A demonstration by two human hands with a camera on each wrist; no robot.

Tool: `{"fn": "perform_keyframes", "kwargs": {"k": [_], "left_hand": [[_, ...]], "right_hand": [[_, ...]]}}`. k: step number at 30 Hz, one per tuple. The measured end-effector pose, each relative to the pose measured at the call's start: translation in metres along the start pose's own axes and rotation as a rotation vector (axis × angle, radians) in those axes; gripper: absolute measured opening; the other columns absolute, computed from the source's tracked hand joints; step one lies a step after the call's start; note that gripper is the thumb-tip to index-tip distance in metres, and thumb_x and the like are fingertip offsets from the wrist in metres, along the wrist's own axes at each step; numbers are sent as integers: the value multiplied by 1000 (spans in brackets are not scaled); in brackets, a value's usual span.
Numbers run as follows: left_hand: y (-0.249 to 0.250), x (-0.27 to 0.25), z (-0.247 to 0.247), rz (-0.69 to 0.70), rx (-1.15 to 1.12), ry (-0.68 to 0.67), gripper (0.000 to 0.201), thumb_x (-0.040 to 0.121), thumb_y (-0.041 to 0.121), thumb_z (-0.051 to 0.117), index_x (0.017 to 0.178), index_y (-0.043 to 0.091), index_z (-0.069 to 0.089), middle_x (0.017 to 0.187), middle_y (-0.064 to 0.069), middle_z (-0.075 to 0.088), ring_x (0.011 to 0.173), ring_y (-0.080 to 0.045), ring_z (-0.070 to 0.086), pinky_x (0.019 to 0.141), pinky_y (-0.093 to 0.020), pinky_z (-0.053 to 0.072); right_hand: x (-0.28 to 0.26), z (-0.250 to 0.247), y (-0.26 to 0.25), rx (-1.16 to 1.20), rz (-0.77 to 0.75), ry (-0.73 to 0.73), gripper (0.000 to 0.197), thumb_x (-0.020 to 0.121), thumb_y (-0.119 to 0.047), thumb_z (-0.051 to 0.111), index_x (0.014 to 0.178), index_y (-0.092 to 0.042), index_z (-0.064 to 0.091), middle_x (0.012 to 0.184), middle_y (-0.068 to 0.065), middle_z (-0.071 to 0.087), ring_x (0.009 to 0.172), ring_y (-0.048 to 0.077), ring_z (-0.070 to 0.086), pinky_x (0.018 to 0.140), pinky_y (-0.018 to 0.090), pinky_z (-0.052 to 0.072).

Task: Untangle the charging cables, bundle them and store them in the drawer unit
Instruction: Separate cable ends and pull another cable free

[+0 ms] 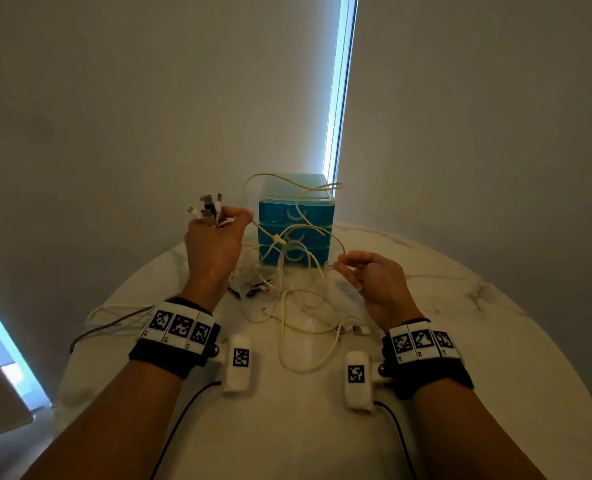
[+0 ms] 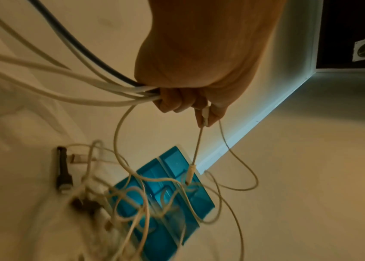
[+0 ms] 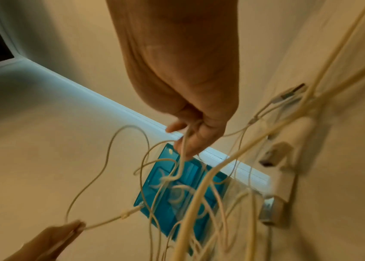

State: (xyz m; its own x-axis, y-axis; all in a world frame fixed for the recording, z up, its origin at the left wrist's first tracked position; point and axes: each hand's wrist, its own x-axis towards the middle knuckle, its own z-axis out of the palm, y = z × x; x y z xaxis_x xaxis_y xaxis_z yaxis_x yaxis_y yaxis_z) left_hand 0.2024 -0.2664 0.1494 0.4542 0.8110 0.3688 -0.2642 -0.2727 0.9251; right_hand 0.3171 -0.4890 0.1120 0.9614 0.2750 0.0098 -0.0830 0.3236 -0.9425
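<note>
My left hand [image 1: 218,233] is raised left of the blue drawer unit [image 1: 294,220] and grips a bunch of cable ends [image 1: 208,209], plugs sticking up; in the left wrist view the left hand [image 2: 188,98] clenches several white cords and one dark cord [image 2: 69,37]. My right hand [image 1: 367,275] pinches a thin cream cable [image 1: 339,244] in front of the unit, also seen between the right hand's fingertips [image 3: 188,139]. A knot [image 1: 279,240] joins looping cream cables before the drawers. More tangled cables [image 1: 298,313] lie on the table.
The round white marble table [image 1: 495,341] carries the drawer unit at its far edge, against a wall with a bright window strip [image 1: 339,98]. USB plugs [image 3: 271,199] and a dark connector [image 2: 62,167] lie on the tabletop. A grey cable [image 1: 97,327] trails off the left edge.
</note>
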Motion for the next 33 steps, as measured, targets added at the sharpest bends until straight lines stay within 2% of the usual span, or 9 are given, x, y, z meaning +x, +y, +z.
{"fn": "perform_keyframes", "kwargs": {"k": [4, 11, 14, 16, 18, 22, 25, 28, 33], "left_hand": [[-1, 8, -8, -72, -73, -17, 13, 89, 29, 84, 85, 20, 77, 57, 21, 63, 56, 3, 56, 68, -22, 45], [5, 6, -5, -75, -201, -42, 21, 92, 28, 83, 103, 10, 81, 46, 22, 52, 44, 6, 48, 61, -19, 36], [8, 6, -5, -61, -264, -42, 17, 91, 29, 84, 99, 14, 81, 49, 23, 53, 46, 6, 48, 63, -19, 36], [10, 5, -6, -57, -295, -45, 11, 90, 29, 84, 93, 19, 80, 52, 22, 56, 47, 6, 48, 65, -20, 37], [13, 5, -6, -44, -313, -41, 8, 90, 26, 85, 89, 20, 79, 59, 20, 64, 52, 6, 54, 68, -20, 41], [17, -1, -7, 11, -247, -73, 14, 89, 30, 86, 92, 17, 82, 92, 6, 82, 92, -3, 76, 87, -23, 52], [26, -9, -7, 87, -65, -188, 15, 92, 40, 81, 98, 26, 84, 90, 9, 82, 86, 2, 75, 77, -16, 52], [38, -13, -11, 226, 165, -299, 15, 95, 45, 77, 96, 32, 83, 85, 7, 80, 77, -4, 73, 65, -12, 51], [68, 9, -44, 257, 241, -357, 33, 86, 56, 80, 111, 33, 79, 72, 8, 63, 63, -2, 59, 67, -19, 48]], "right_hand": [[4, -8, -6, 100, 5, 141, 37, 95, 23, 36, 94, 2, 66, 103, 25, 73, 92, 33, 74, 84, 35, 67], [-4, -14, -35, -826, 9, -124, 10, 93, -17, 77, 102, -19, 81, 108, 4, 78, 91, 15, 66, 71, 29, 53], [-2, -10, -62, -1141, -131, -109, 13, 99, -34, 72, 106, -25, 78, 110, 1, 78, 104, 21, 70, 90, 37, 56], [-6, 7, -76, -1036, -233, -122, 27, 100, -46, 71, 109, -21, 75, 107, 1, 79, 99, 21, 74, 91, 44, 62], [-13, 38, -83, -776, -249, -183, 49, 96, -62, 68, 112, -16, 73, 102, 0, 78, 89, 17, 75, 77, 36, 64], [-19, 106, -84, -655, -283, -267, 72, 86, -82, 63, 106, -14, 72, 77, -1, 66, 68, 15, 62, 61, 30, 51], [-18, 139, -86, -752, -401, -326, 70, 86, -81, 65, 115, -18, 77, 83, -7, 67, 75, 10, 65, 67, 27, 51], [-13, 149, -100, -849, -490, -330, 43, 97, -54, 71, 99, -12, 81, 87, 2, 75, 78, 12, 69, 68, 27, 54], [-5, 129, -138, -695, -382, -134, 26, 106, -29, 64, 102, -5, 75, 72, 4, 65, 50, 14, 60, 42, 22, 44]]}}
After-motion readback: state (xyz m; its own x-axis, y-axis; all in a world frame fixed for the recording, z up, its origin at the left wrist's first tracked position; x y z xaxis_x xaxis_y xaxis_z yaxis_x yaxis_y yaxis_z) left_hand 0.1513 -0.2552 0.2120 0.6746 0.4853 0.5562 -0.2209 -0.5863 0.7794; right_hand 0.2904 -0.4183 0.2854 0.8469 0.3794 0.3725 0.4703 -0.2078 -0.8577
